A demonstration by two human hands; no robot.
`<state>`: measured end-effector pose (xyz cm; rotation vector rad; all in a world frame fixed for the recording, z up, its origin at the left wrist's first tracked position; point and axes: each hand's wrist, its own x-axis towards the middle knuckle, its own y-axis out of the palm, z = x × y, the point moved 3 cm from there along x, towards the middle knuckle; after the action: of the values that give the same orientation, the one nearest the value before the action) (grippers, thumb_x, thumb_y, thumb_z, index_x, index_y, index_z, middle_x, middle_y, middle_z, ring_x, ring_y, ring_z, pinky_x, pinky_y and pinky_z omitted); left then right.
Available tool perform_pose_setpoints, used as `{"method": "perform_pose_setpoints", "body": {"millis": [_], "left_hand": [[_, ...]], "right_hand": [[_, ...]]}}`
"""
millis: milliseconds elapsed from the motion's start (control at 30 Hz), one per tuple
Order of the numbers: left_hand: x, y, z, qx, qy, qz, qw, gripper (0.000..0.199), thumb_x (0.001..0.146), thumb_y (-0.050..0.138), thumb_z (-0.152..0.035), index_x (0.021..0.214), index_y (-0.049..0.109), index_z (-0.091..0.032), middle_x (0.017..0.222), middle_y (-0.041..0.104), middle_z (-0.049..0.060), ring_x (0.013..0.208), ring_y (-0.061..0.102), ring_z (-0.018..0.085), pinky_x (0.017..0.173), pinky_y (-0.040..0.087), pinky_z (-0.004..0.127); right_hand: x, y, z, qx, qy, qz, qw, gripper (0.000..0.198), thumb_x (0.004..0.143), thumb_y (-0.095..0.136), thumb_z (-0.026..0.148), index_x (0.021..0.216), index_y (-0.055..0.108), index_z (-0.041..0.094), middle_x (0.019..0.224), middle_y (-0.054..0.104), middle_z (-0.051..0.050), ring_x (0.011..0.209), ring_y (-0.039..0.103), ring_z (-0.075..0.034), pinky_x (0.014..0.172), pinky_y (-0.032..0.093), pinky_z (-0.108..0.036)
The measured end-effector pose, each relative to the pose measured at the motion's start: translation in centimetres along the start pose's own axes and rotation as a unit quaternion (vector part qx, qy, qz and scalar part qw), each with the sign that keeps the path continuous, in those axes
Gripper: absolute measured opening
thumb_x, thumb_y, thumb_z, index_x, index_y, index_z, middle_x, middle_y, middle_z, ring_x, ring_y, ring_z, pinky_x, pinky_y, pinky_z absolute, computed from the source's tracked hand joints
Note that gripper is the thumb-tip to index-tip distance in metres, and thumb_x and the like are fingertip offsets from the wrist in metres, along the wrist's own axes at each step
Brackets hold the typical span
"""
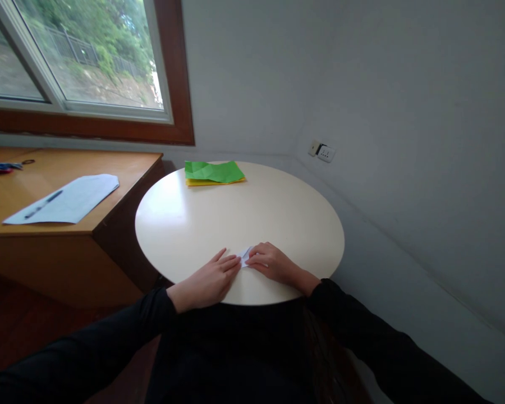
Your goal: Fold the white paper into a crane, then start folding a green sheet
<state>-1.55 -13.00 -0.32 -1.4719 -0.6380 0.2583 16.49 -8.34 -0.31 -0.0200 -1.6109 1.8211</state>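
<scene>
A small folded piece of white paper (pixel 244 257) lies near the front edge of the round cream table (pixel 252 207). My left hand (pixel 214 278) rests flat on the table at the paper's left side, thumb apart, fingertips touching its edge. From the right, my right hand (pixel 273 262) pinches the paper between thumb and fingers. Part of the paper is hidden under the fingers of both hands.
Creased green paper (pixel 214 171) lies on yellow sheets (pixel 193 183) at the table's back. A wooden desk (pixel 130 168) on the left bears white paper (pixel 84 193), a pen (pixel 44 204) and scissors (pixel 6 167). Walls and a socket (pixel 326 153) stand to the right.
</scene>
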Motion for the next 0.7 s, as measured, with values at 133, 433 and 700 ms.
{"method": "perform_pose_setpoints", "body": {"millis": [133, 433, 700], "left_hand": [[0.0, 0.0, -0.1, -0.023, -0.009, -0.002, 1.0, 0.037, 0.089, 0.034, -0.013, 0.121, 0.052, -0.008, 0.125, 0.056, 0.016, 0.123, 0.046, 0.022, 0.112, 0.024, 0.043], [-0.1, -0.1, -0.1, -0.04, -0.008, -0.001, 0.999, 0.037, 0.088, 0.035, -0.012, 0.119, 0.053, -0.006, 0.125, 0.056, 0.018, 0.123, 0.047, 0.023, 0.112, 0.027, 0.043], [0.1, -0.4, -0.3, -0.024, -0.003, 0.002, 1.0, 0.037, 0.087, 0.036, -0.012, 0.117, 0.054, -0.001, 0.124, 0.056, 0.02, 0.121, 0.049, 0.024, 0.112, 0.029, 0.043]], "right_hand": [[-0.1, 0.2, -0.2, 0.028, 0.013, -0.014, 0.999, 0.018, 0.089, 0.052, 0.025, 0.086, 0.07, 0.022, 0.091, 0.069, -0.007, 0.086, 0.061, -0.018, 0.079, 0.045, -0.032], [1.1, -0.4, -0.4, 0.213, 0.15, 0.019, 0.965, 0.012, 0.082, 0.06, 0.025, 0.077, 0.07, 0.02, 0.082, 0.07, -0.003, 0.081, 0.063, -0.015, 0.08, 0.044, -0.029], [1.7, -0.5, -0.4, 0.225, 0.239, 0.047, 0.943, 0.01, 0.075, 0.063, 0.022, 0.072, 0.069, 0.015, 0.074, 0.069, -0.004, 0.072, 0.061, -0.016, 0.07, 0.045, -0.027]]}}
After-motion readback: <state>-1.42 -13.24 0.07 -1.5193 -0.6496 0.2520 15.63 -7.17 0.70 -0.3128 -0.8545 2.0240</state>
